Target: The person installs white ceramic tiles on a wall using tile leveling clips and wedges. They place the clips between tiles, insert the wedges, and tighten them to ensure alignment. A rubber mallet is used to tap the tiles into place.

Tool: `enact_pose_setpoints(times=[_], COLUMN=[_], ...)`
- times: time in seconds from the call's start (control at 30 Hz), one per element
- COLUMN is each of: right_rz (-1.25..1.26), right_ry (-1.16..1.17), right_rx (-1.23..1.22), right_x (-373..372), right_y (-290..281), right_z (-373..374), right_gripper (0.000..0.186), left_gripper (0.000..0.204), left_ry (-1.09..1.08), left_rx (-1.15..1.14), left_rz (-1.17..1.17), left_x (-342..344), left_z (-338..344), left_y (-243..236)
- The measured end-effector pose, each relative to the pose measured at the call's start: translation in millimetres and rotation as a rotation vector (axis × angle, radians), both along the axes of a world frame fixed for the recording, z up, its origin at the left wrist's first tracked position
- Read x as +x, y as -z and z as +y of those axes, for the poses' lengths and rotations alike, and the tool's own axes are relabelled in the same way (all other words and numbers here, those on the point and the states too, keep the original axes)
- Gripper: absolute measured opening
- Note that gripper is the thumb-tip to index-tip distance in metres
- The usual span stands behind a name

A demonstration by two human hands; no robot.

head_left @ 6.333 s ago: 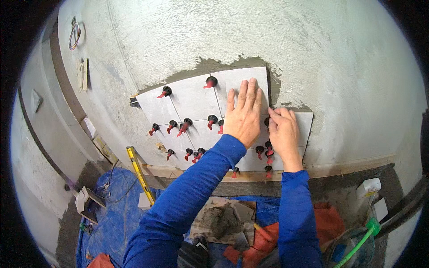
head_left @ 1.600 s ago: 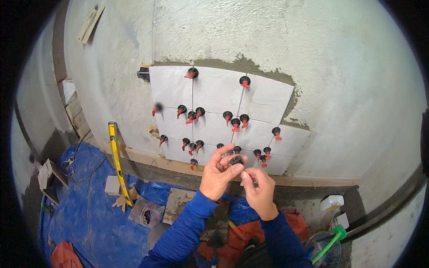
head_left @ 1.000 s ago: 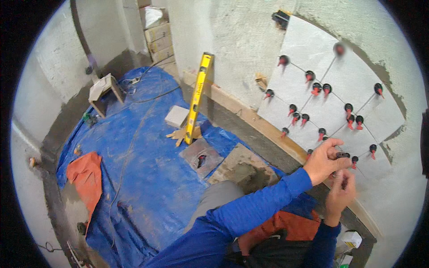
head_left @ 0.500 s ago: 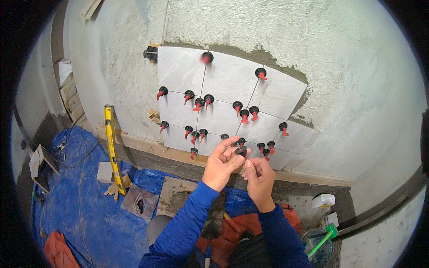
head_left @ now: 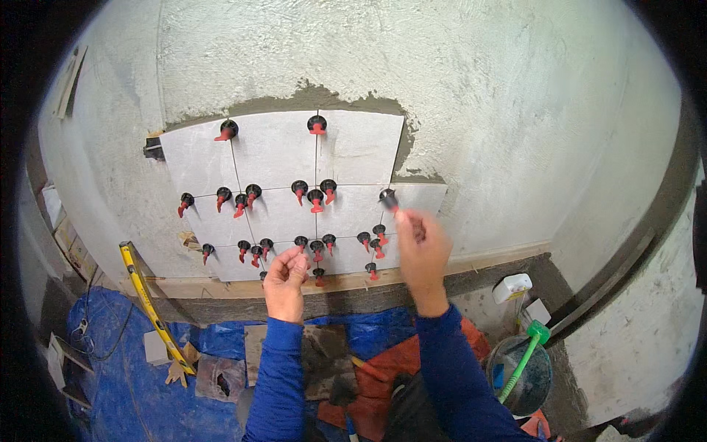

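Note:
Several pale grey tiles (head_left: 275, 144) are set on the wall in rows, with black tile leveling clips with red handles (head_left: 315, 199) along their joints. My right hand (head_left: 426, 254) is raised at the right side of the tiles. Its thumb and fingers close on the red end of a black leveling clip (head_left: 389, 199), blurred, at a joint there; whether another clip sits behind it I cannot tell. Lower and to the left, my left hand (head_left: 284, 286) has its fingertips pinched together just below another leveling clip (head_left: 301, 241). What they hold, if anything, is hidden.
Grey mortar (head_left: 309, 98) borders the top tiles. A wooden batten (head_left: 501, 256) runs under the tiling. A yellow spirit level (head_left: 151, 298) leans at the left above a blue tarp (head_left: 110, 383). At the lower right stands a bucket (head_left: 541, 387) with a green-handled brush (head_left: 524, 365).
My hands, together around a black clip piece before, are now apart. The right has gone up to the right-hand joint, the left stays lower. The view has shifted, so the tiles appear further left.

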State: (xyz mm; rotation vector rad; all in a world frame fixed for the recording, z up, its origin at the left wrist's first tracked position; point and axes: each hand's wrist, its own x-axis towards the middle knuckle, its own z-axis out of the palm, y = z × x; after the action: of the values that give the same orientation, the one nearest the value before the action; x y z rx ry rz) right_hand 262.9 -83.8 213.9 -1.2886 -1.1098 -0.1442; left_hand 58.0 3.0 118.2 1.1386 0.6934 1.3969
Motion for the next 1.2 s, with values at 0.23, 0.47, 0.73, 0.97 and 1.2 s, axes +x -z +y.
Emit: enact_pose_setpoints(times=[0.23,0.47,0.73,0.97,1.2], right_rz=[-0.353,-0.357,-0.565,-0.275,0.026], right_ry=[0.315,0.406,0.499,0.418,0.307], right_rx=[-0.020,-0.073,0.082,0.008,-0.057], right_x=[37,32,32,29,36], right_y=[0,20,22,25,26], right_z=[39,58,69,71,73], right_gripper=[0.020,0.017,0.010,0.015,0.029], left_gripper=[0.028,0.020,0.021,0.020,0.018], left_ry=[0.008,0.019,0.021,0.035,0.065], left_rx=[0.013,-0.007,0.023,0.016,0.022], left_rz=[0.000,0.021,0.070,0.099,0.084], left_x=[6,4,-2,-7,-5], left_z=[-14,-11,-1,2,-2], left_y=[-10,-15,-3,2,1])
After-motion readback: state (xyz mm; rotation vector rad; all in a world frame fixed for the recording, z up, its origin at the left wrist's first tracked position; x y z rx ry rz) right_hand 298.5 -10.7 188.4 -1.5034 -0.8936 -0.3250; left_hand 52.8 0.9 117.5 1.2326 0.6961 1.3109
